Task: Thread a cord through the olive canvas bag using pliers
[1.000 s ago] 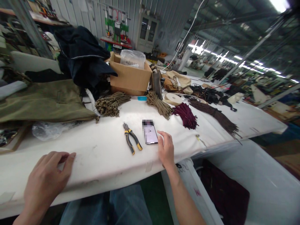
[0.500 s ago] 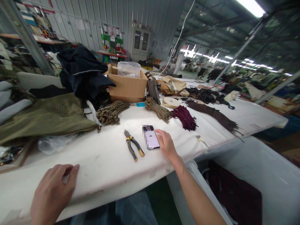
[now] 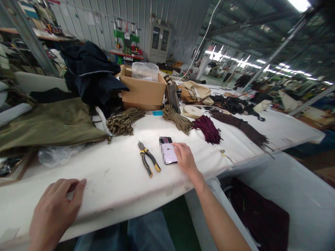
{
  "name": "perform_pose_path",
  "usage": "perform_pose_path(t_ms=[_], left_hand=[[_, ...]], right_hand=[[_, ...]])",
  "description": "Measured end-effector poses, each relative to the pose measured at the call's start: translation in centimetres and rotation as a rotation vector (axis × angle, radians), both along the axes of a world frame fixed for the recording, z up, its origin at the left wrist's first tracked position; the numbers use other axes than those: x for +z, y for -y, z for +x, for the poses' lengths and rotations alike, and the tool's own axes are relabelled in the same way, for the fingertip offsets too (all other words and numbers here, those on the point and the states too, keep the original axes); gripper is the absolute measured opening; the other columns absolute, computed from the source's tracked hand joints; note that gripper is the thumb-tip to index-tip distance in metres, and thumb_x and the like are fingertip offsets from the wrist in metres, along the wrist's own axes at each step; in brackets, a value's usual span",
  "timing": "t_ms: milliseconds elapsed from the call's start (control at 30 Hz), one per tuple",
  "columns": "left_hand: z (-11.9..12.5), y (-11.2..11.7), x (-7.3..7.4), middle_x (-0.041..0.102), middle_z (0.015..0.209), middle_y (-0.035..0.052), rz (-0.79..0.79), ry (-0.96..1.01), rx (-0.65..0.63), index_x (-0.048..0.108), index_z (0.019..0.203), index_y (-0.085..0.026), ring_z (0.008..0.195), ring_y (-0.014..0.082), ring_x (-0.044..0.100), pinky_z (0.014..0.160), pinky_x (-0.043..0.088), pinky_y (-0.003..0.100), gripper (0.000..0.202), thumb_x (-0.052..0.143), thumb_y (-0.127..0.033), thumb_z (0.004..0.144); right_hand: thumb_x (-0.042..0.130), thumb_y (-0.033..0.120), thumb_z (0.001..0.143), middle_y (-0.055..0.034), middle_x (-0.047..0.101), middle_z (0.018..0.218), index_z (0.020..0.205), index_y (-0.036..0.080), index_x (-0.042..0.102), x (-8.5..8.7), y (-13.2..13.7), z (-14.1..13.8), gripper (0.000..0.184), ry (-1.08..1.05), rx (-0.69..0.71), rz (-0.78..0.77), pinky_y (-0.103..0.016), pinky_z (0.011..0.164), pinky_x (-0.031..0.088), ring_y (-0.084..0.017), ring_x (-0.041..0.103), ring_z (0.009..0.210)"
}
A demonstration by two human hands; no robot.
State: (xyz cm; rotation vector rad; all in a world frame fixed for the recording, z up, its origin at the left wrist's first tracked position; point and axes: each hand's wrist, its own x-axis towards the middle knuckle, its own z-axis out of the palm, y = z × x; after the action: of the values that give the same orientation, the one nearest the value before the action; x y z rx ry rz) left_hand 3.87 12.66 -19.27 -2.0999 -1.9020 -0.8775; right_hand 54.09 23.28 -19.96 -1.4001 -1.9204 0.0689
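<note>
My right hand [image 3: 185, 157] reaches over the right edge of a smartphone [image 3: 169, 150] that lies face up on the white-covered table. A fingertip is at its lit screen, part of which is blurred out; the hand does not wrap round the phone. Left of the phone lie pliers [image 3: 148, 158] with black and yellow handles, their jaws pointing away from me. At the front left, my left hand [image 3: 59, 204] rests on the table [image 3: 110, 188], loosely bent, with a gap between thumb and fingers and nothing visible in it.
Bundles of brown cords [image 3: 178, 119], maroon cords [image 3: 207, 129] and dark brown cords [image 3: 239, 127] lie beyond the phone. Behind them stand a cardboard box [image 3: 142, 92] and a tape roll [image 3: 192, 111]. An olive bag [image 3: 52, 122] covers the left. A pale bin [image 3: 311, 198] stands below right.
The view has shifted slightly, so the table things appear a little higher. My right fingertip has moved slightly further over the phone's screen. My left hand stays on the table.
</note>
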Motion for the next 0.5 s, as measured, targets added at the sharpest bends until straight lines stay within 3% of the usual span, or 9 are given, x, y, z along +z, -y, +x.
perform_pose_path(t_ms=[267, 367, 500], left_hand=[[-0.2, -0.1, -0.4, 0.075, 0.1, 0.0095, -0.031, -0.021, 0.027, 0.063, 0.102, -0.029, 0.096, 0.0362, 0.071, 0.091, 0.052, 0.049, 0.021, 0.058, -0.045, 0.115], [0.0, -0.1, -0.3, 0.074, 0.101, 0.0089, -0.023, -0.013, 0.058, 0.063, 0.102, -0.03, 0.096, 0.0365, 0.071, 0.086, 0.051, 0.048, 0.02, 0.06, -0.046, 0.114], [0.3, 0.1, -0.2, 0.073, 0.101, 0.0091, -0.021, -0.003, 0.082, 0.062, 0.103, -0.03, 0.098, 0.0372, 0.07, 0.085, 0.05, 0.048, 0.018, 0.059, -0.044, 0.114]], right_hand=[[0.043, 0.043, 0.124, -0.0121, 0.082, 0.13, 0.139, 0.023, 0.076, 0.1, -0.2, -0.2, 0.041, -0.009, -0.006, 0.003, -0.053, 0.109, 0.057, -0.032, 0.073, 0.124], [0.045, 0.04, 0.123, -0.0097, 0.085, 0.114, 0.116, 0.024, 0.081, 0.3, 0.4, 0.0, 0.04, -0.039, -0.012, 0.084, -0.052, 0.104, 0.057, -0.031, 0.076, 0.112], [0.046, 0.035, 0.122, -0.0058, 0.083, 0.089, 0.087, 0.026, 0.076, 0.5, 1.7, 0.3, 0.047, -0.128, -0.051, 0.202, -0.05, 0.097, 0.057, -0.028, 0.078, 0.093]])
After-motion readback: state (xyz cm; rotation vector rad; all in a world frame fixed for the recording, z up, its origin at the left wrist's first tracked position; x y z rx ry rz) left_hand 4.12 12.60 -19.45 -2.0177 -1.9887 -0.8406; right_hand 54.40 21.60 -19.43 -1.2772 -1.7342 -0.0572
